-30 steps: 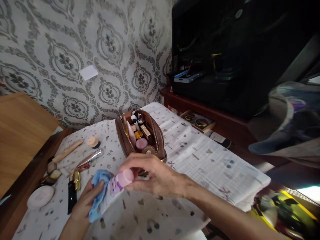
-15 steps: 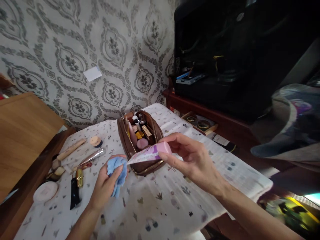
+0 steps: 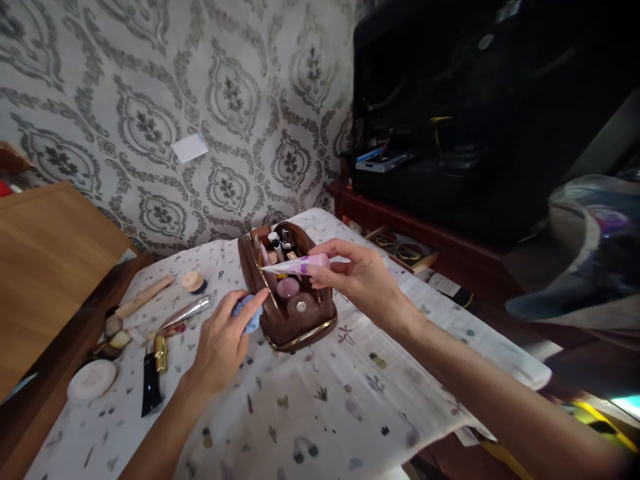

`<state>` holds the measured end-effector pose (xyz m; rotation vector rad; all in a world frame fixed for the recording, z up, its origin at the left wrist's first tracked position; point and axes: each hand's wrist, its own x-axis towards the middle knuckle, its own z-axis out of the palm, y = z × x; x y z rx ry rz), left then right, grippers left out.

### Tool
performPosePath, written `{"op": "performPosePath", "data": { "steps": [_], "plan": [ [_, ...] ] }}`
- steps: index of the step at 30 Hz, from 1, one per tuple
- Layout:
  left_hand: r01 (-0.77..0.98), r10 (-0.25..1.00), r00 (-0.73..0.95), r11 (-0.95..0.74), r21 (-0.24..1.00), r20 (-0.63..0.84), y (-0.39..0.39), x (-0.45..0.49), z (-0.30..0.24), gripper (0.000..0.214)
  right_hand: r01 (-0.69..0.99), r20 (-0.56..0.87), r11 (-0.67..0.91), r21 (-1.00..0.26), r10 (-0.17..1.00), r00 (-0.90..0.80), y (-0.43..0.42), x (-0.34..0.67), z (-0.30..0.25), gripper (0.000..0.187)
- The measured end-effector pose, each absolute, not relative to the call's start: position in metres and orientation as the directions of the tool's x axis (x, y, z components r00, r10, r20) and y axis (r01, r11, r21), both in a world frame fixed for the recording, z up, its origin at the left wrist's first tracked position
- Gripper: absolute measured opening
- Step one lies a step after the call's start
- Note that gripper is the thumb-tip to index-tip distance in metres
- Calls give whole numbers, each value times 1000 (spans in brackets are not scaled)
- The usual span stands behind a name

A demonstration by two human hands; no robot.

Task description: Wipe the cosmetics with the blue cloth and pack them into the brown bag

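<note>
My right hand (image 3: 357, 277) pinches a pink squeeze tube (image 3: 295, 266) by its cap end, holding it tilted over the open mouth of a brown cosmetics bag (image 3: 313, 320). In the bag sit a round pink jar (image 3: 288, 288), a white-capped tube (image 3: 275, 245) and other small make-up items, some hidden behind the tube. Bunched in my left hand (image 3: 225, 340) is a light blue cloth (image 3: 251, 317); its fingers touch or nearly touch the bag's left zipper edge.
Left on the patterned cloth (image 3: 280, 427) lie a round white compact (image 3: 91, 380), a black tube (image 3: 151, 385), a gold lipstick (image 3: 161, 353), a silvery tube (image 3: 189, 310), a small jar (image 3: 194, 282) and brushes. A wooden board (image 3: 60, 247) borders the left; a television (image 3: 475, 120) stands right.
My right hand has carried the pink tube up and forward over the bag's opening, away from the blue cloth. My left hand has moved forward to the bag's side with the cloth.
</note>
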<state>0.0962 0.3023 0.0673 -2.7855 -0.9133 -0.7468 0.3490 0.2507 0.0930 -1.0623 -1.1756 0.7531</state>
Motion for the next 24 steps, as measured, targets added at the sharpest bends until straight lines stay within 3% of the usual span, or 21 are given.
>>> {"op": "performPosePath", "data": {
  "steps": [7, 13, 24],
  "plan": [
    [604, 540, 667, -796, 52, 513, 300, 97, 60, 72, 113, 233, 217, -970, 960, 154, 260, 344, 93, 36],
    [593, 537, 661, -802, 73, 524, 302, 94, 55, 70, 145, 192, 171, -975, 972, 139, 264, 338, 93, 26],
    [585, 536, 640, -804, 102, 551, 301, 95, 53, 70, 528, 287, 175, -831, 948, 137, 287, 328, 99, 14]
  ]
}}
